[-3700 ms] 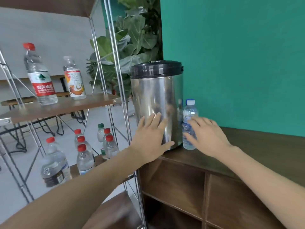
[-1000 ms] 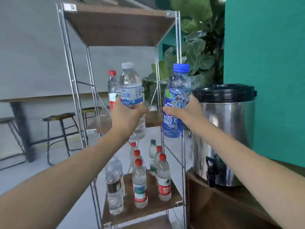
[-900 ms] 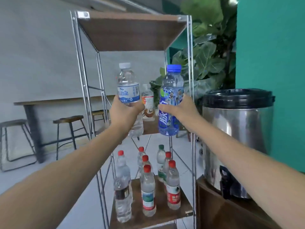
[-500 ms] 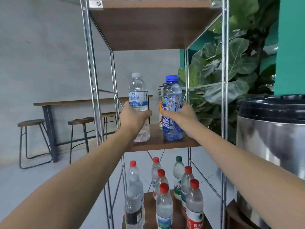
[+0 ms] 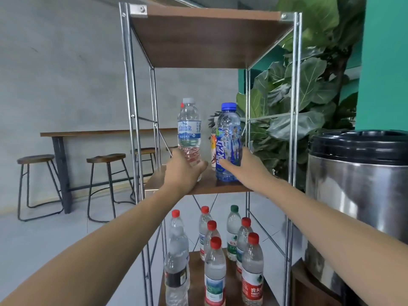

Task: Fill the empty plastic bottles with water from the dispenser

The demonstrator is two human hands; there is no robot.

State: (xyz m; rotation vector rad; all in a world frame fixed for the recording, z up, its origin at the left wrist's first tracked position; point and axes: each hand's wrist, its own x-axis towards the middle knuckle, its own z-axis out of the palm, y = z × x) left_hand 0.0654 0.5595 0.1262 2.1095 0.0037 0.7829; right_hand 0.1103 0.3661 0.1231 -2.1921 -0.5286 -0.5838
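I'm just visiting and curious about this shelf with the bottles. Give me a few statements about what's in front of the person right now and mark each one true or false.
1. The left hand grips a clear white-capped bottle. True.
2. The blue-capped bottle hangs in the air above the middle shelf. False: it stands on that shelf, with the right hand against it.
3. The steel dispenser stands to the right of the shelf rack. True.
4. Every bottle on the lower shelf has a red cap. False: one has a green cap.
5. The dispenser's lid is white. False: it is black.
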